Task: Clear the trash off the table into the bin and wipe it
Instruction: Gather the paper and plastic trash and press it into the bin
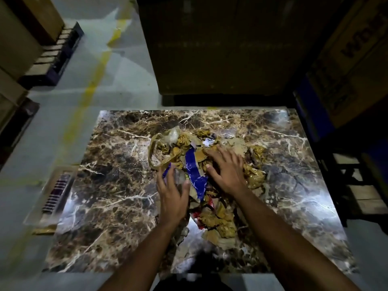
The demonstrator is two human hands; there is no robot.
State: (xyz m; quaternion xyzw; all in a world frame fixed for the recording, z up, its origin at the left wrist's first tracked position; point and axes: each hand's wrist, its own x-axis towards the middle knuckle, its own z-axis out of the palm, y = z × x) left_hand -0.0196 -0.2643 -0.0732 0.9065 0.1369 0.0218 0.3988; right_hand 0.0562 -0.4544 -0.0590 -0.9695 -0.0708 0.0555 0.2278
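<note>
A heap of trash (180, 148) lies in the middle of the brown marble-patterned table (117, 185): crumpled yellow-brown paper and tape, torn cardboard, clear plastic, a blue wrapper (195, 175) and a red scrap (211, 204). My left hand (173, 194) lies at the heap's left side, fingers spread, touching a clear plastic piece beside the blue wrapper. My right hand (225, 171) rests flat on top of the heap, fingers spread and straight. Neither hand grips anything. The bin is not in view.
A clear plastic tray (56, 190) with a dark striped item sticks out past the table's left edge. Large cardboard boxes (220, 45) stand behind the table and at the right. A pallet (56, 55) sits on the grey floor at far left.
</note>
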